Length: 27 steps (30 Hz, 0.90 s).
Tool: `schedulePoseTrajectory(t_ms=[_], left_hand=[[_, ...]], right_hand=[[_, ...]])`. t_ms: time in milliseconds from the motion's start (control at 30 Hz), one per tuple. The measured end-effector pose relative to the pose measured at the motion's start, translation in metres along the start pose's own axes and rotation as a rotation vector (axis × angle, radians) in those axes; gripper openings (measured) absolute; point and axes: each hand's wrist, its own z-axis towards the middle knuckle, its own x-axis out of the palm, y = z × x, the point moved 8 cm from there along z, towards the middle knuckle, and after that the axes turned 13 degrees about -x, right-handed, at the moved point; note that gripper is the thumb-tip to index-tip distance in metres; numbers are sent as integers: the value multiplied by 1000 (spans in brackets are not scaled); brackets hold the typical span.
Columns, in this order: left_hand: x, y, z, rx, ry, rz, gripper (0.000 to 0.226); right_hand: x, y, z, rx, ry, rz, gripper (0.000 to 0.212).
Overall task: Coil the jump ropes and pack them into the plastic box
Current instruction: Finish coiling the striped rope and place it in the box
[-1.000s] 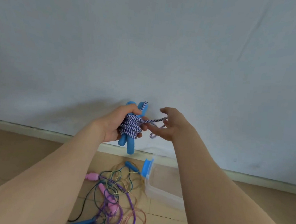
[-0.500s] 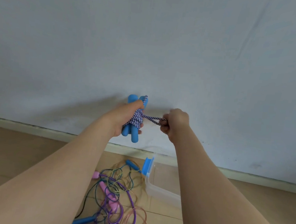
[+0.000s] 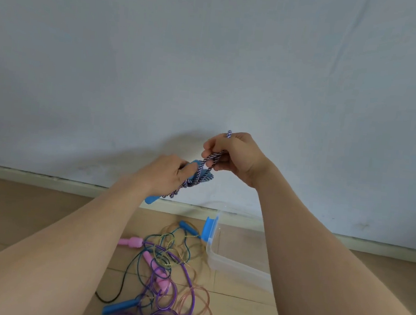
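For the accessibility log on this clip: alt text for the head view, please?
The left hand grips a striped jump rope wound round its blue handles; the right hand pinches the rope's free end, before a pale wall. On the floor below, tangled jump ropes lie beside a clear plastic box.

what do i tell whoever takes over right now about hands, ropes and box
Left hand grips the blue cylindrical handles, purple-and-white braided rope wound round them.
Right hand: its grip pulls the rope's free end taut, up and rightward.
Clear plastic box with blue latch sits open on the wooden floor; no rope visible inside.
Done: this rope nearly bundled.
Left: secure the end, box it, then coil the tangled pile of purple, teal and clear ropes beside the box.
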Motion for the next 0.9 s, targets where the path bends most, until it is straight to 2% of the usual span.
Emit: schedulePoseTrajectory(t_ms=[67, 167, 267, 333, 400, 433, 533, 667, 733, 800, 900], left_hand=[[-1, -3, -2, 33, -11, 72, 60], [4, -15, -8, 40, 5, 262, 52], [12, -22, -10, 65, -33, 409, 50], [12, -20, -8, 52, -50, 410, 53], [11, -18, -6, 46, -47, 444, 56], [9, -17, -5, 32, -31, 426, 50], [4, -20, -6, 29, 14, 248, 29], [-7, -38, -13, 166, -27, 95, 21], [-17, -44, -18, 222, -112, 34, 37], [-27, -46, -22, 261, -182, -40, 55], [-38, -50, -25, 316, -247, -154, 56]], right_hand=[[1, 1, -1, 11, 26, 34, 22], [5, 0, -2, 57, 67, 40, 23], [32, -2, -15, 203, 321, 106, 29], [42, -2, -19, 229, 398, 142, 29], [32, -3, -10, 144, 272, 76, 28], [20, -3, -4, 76, 162, -10, 28], [-17, -5, 4, -45, -97, -416, 31], [-37, -18, 2, 9, -158, -823, 58], [-44, -25, 2, 51, -191, -871, 65], [-45, -32, 1, 108, -171, -740, 61], [-38, -36, -2, 146, -193, -246, 47]])
